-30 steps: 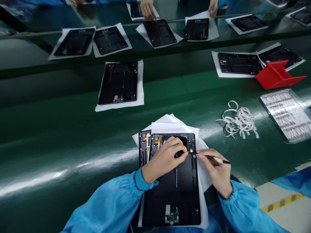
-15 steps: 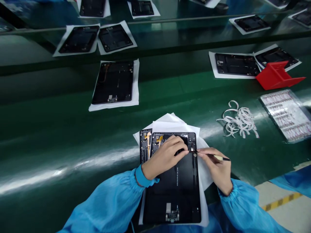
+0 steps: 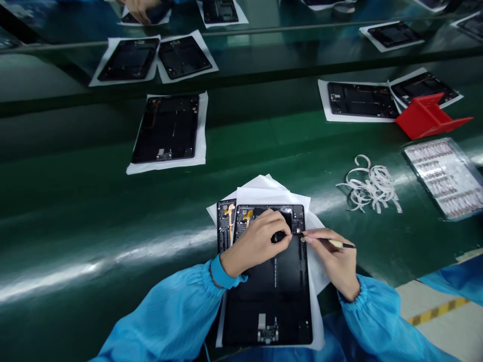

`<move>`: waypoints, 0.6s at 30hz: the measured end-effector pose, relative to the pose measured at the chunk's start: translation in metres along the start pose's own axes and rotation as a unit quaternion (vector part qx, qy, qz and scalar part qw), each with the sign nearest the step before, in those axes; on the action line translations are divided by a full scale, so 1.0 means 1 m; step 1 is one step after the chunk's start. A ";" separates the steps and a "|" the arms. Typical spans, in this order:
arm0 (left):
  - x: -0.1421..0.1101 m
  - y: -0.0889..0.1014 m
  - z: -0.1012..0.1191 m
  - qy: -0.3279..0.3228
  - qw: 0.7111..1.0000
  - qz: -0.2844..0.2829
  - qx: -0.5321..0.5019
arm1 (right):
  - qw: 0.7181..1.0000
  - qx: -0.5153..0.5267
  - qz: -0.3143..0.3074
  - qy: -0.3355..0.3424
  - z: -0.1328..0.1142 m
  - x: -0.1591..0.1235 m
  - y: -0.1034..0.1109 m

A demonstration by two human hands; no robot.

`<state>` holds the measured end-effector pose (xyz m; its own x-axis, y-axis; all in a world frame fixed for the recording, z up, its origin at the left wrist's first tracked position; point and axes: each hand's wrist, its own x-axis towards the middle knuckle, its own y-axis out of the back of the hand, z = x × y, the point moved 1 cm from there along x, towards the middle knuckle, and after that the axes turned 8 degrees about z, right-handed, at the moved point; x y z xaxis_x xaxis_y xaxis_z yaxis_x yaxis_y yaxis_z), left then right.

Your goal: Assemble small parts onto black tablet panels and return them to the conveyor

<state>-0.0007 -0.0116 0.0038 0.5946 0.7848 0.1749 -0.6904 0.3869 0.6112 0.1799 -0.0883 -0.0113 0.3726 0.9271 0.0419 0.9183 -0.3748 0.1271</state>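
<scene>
An opened black tablet housing (image 3: 260,296) lies before me on white sheets, its circuit parts and orange flex cable showing at the upper left. Over its upper part is my left hand (image 3: 260,239), thumb and forefinger pinched together near the right edge; whatever lies between the fingertips is too small to make out. My right hand (image 3: 334,261) grips a slim pen-like tool (image 3: 337,244), black with a cream section. The tool's tip points at small parts by the upper right edge, close to the left fingertips. A second housing (image 3: 225,226) shows partly from beneath the first.
Another tablet housing (image 3: 166,128) on white paper moves along the green surface. Curled white strips (image 3: 372,186), a clear tray of small parts (image 3: 445,178) and a red bin (image 3: 428,118) stand to the right. A co-worker's hand (image 3: 141,7) shows at the top left.
The housing beyond mine has slid left, and those on the far line have shifted right. My hands have barely moved. Co-workers' hands at the top centre are gone; one shows at the top left.
</scene>
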 end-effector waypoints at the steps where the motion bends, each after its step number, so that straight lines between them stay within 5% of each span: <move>1: 0.000 0.000 0.000 0.001 1.000 0.001 -0.001 | 1.000 0.004 -0.006 0.004 0.000 0.000 -0.001; 18: 0.001 0.000 0.000 0.008 1.000 -0.009 0.007 | 0.999 -0.009 -0.037 0.028 -0.002 0.001 0.000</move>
<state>0.0001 -0.0110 0.0037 0.5992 0.7862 0.1515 -0.6746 0.3938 0.6244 0.1795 -0.0876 -0.0095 0.2960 0.9513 0.0861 0.9401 -0.3061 0.1498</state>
